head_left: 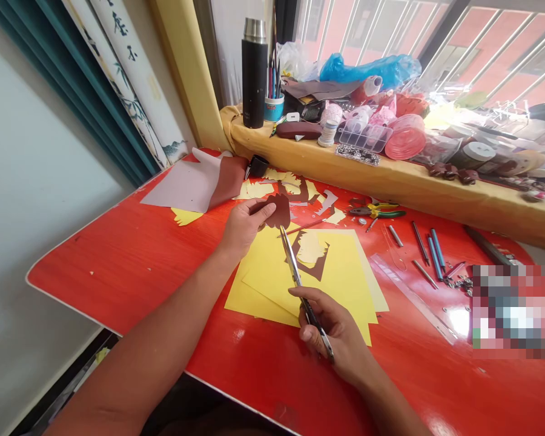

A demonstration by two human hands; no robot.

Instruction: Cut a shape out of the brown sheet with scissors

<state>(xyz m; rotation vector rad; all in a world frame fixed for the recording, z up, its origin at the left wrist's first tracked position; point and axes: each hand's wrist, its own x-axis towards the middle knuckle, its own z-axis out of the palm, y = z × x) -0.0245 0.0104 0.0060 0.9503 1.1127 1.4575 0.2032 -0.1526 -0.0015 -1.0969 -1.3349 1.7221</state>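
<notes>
My left hand (245, 227) pinches a small piece of brown paper (278, 212) between thumb and fingers, above the yellow sheets. My right hand (338, 330) grips a pair of long, narrow-bladed scissors (295, 272), whose tips point up and away from me over the paper. Beneath them lie overlapping yellow card sheets (272, 278), and a brown-and-yellow cut paper shape (311, 257) rests on top. Brown-backed paper (195, 184) and yellow scraps (254, 189) lie further back on the red table (118, 272).
Green-handled pliers (376, 211), several pens and metal rods, and a clear ruler (411, 297) lie to the right. A yellow-covered sill (367, 175) behind the table holds a black thermos (254, 72), a pencil cup (274, 107), and crowded craft supplies. A pale wall bounds the left.
</notes>
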